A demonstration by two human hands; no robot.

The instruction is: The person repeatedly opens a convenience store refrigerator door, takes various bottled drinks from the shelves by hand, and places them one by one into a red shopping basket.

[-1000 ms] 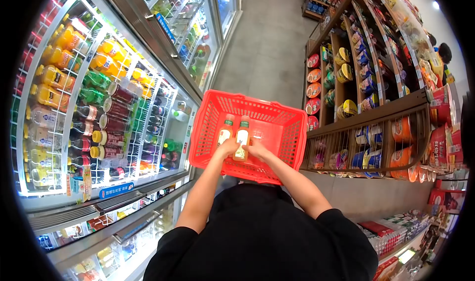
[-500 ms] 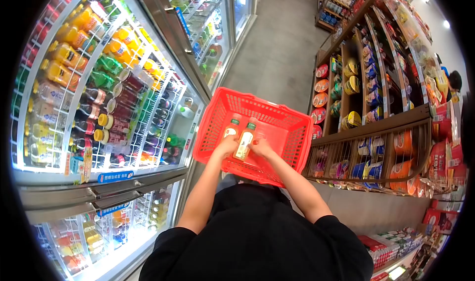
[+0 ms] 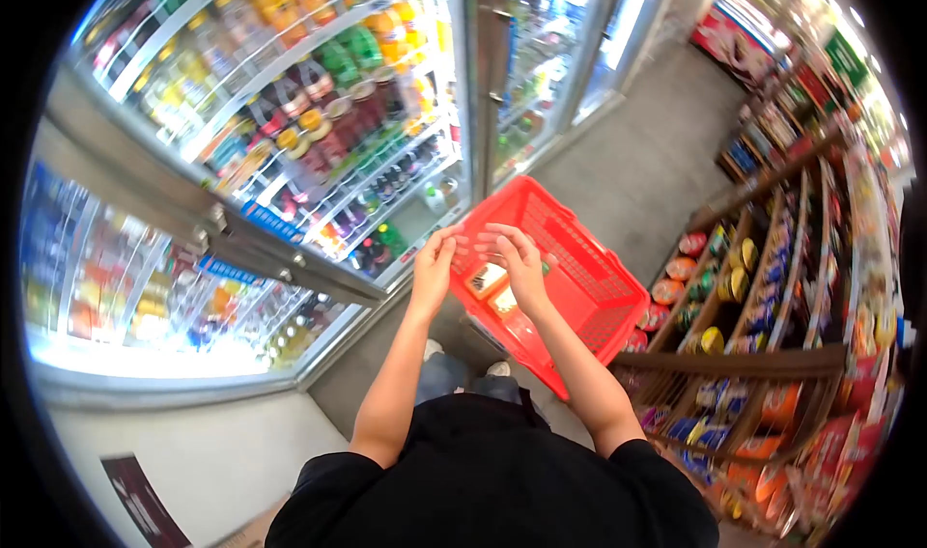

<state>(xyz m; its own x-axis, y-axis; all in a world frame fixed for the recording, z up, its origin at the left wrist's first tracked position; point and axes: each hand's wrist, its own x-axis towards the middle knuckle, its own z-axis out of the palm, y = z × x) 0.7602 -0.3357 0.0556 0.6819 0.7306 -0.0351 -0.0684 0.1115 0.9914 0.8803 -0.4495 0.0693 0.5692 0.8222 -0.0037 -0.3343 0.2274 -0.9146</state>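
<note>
A red plastic shopping basket [image 3: 594,278] is in front of me, tilted in view. Inside it lie two bottles with pale labels, one bottle [image 3: 487,279] nearer the left wall and the other bottle [image 3: 505,302] beside it. My right hand, which partly covers them, hides their upper parts. Over the basket's left rim is my left hand [image 3: 436,263], fingers loosely extended and holding nothing. My right hand [image 3: 515,258] hovers above the bottles, its fingers spread and empty. The two hands face each other with a small gap between them.
To the left stands a lit drinks fridge [image 3: 338,75] with several rows of bottles, its metal-framed doors shut. On the right, a wooden shelf unit [image 3: 734,360] carries packaged cups and snacks. Grey floor [image 3: 628,162] runs ahead between them. A red-fronted chest [image 3: 734,41] stands farther off.
Both hands have let go of the bottles and lifted away, leaving them in the basket. The view has turned left, so the basket and shelves appear farther right.
</note>
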